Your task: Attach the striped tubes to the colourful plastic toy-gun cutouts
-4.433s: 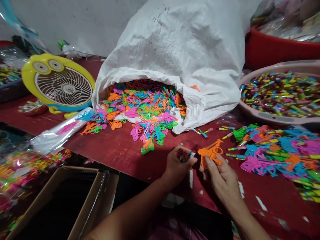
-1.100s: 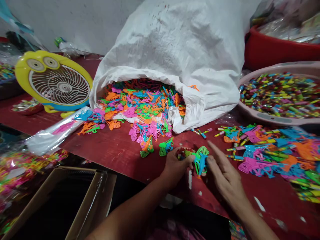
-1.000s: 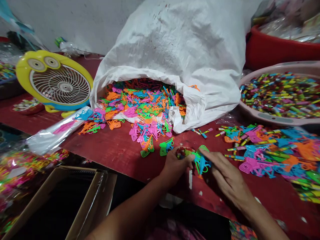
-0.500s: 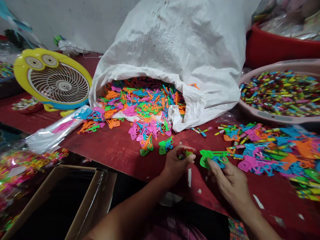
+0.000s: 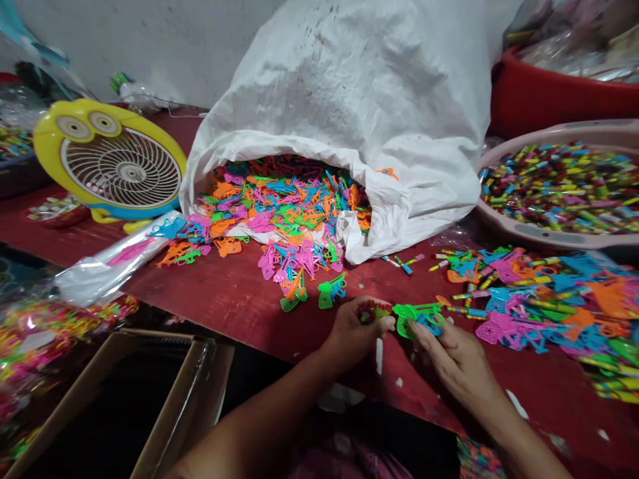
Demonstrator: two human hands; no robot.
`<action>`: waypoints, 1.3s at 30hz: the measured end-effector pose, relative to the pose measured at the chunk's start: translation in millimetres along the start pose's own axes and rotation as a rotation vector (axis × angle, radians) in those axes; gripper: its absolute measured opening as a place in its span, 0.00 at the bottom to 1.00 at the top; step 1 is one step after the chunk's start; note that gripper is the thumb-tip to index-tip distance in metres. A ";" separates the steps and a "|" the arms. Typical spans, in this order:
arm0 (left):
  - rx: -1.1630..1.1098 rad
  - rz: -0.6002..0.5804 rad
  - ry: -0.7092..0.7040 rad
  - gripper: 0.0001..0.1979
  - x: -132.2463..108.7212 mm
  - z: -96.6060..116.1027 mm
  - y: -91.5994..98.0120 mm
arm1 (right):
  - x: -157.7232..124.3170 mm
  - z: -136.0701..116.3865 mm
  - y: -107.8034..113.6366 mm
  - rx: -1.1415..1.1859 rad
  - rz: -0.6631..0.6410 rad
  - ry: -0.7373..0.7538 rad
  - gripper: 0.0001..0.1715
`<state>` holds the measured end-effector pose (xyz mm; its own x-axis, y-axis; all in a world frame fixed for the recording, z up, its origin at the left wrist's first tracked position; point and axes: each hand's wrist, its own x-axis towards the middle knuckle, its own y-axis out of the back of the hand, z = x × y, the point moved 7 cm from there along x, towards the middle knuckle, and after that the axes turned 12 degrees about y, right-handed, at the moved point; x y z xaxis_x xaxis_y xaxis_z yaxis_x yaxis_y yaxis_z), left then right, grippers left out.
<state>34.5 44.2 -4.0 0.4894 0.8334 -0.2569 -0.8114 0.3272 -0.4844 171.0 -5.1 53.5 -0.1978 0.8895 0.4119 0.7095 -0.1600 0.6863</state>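
Two items, a green toy gun [image 5: 405, 318] and a blue toy gun [image 5: 433, 324], are found above the red desk [image 5: 234, 309] in the right hand [image 5: 462, 366], its grip a narrow thumb-and-finger pinch, while the left hand [image 5: 352, 336] curls round red-ended tubes [image 5: 374, 309]. Good practice would appear to be a light pinch leaving the barrels unobstructed, with the left fingers firm against spills. A heap of toy guns and striped tubes [image 5: 544, 322] crowds the right side, below a pink basin [image 5: 554, 237]; a white sack [image 5: 339, 86] blocks the back.
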 end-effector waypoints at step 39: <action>0.178 0.206 -0.063 0.09 -2.7 -4.7 11.5 | -12.0 54.6 30.2 0.205 0.135 -0.495 0.31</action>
<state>25.3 43.5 -12.8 0.2920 0.9147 -0.2793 -0.9378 0.2164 -0.2715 231.7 2.8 36.6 0.2110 0.9697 0.1228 0.8334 -0.2441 0.4958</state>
